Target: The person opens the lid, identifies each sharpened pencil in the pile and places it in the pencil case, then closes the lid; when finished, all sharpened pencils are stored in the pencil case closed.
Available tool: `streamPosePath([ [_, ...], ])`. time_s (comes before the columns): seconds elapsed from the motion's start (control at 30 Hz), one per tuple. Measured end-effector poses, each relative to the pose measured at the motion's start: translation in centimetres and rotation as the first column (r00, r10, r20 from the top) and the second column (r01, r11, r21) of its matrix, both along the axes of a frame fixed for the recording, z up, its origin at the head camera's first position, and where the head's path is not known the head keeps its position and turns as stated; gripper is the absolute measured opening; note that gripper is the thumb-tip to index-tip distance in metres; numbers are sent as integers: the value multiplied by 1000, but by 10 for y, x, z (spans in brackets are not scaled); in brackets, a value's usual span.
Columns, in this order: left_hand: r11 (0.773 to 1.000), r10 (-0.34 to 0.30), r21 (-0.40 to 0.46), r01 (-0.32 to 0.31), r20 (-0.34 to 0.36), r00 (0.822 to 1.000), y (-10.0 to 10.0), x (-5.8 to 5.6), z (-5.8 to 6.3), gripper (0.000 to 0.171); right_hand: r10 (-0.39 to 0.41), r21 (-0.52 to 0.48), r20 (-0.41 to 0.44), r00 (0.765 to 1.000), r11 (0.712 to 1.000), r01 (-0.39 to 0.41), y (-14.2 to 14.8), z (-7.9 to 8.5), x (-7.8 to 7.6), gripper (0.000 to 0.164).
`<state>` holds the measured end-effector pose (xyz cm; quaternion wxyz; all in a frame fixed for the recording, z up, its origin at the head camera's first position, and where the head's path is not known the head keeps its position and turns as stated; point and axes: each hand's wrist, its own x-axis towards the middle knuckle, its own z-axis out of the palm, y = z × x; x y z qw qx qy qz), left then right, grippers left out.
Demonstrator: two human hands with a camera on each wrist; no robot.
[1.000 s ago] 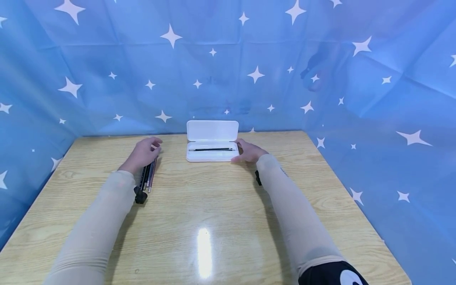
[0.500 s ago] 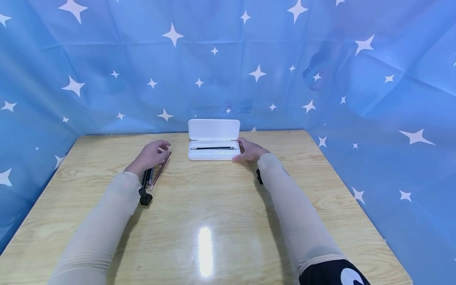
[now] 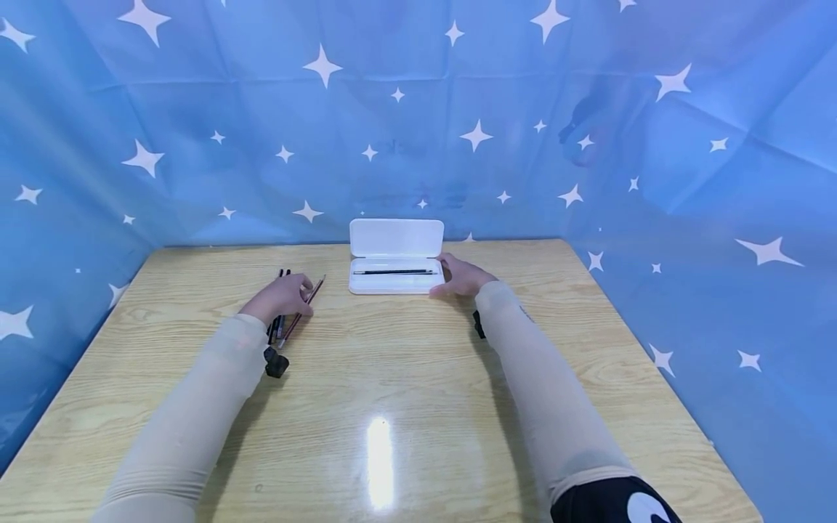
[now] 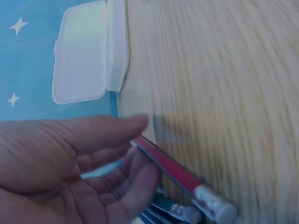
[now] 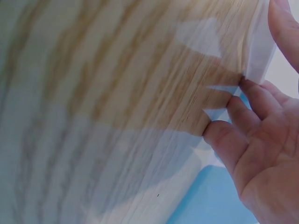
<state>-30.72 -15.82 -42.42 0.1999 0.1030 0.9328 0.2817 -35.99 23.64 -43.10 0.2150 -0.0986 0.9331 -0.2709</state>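
Note:
My left hand (image 3: 282,298) is at the left of the table, its thumb and curled fingers around a red pencil (image 4: 174,169) with a white eraser end. Beneath that hand lie several dark pencils, among them a green one (image 4: 170,205), partly hidden by the palm. A white pencil case (image 3: 396,288) stands with its lid up near the back edge, a black pencil (image 3: 397,272) lying lengthwise inside. My right hand (image 3: 466,279) holds the case's right end, thumb at the front corner and fingers toward the back.
The wooden table (image 3: 340,407) ends at a blue star-patterned curtain (image 3: 418,131) behind the case and on both sides. A black wrist camera (image 3: 276,362) hangs under the left sleeve, close to the pencils' near ends.
My left hand has shifted right and toward me. The red pencil has come apart from the bunch, slanting to the right, now within the fingers. The right hand stays at the case.

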Motion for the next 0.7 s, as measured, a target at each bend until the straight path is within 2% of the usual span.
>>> streamPosePath([
  [0.23,998,35,-52,-34,36,999,6,5,8,59,13,-47,15,1000,999,-13,3,0,0,96],
  [0.47,998,62,-9,-62,99,993,8,3,9,62,8,-41,19,1000,999,-8,4,-1,-1,97],
  [0.6,999,39,4,-40,106,994,6,1,9,65,3,-34,26,1000,999,-2,4,-3,-4,97],
  [0.7,999,14,48,-20,113,993,5,0,8,63,-6,-39,35,999,999,8,4,-5,-7,99],
])
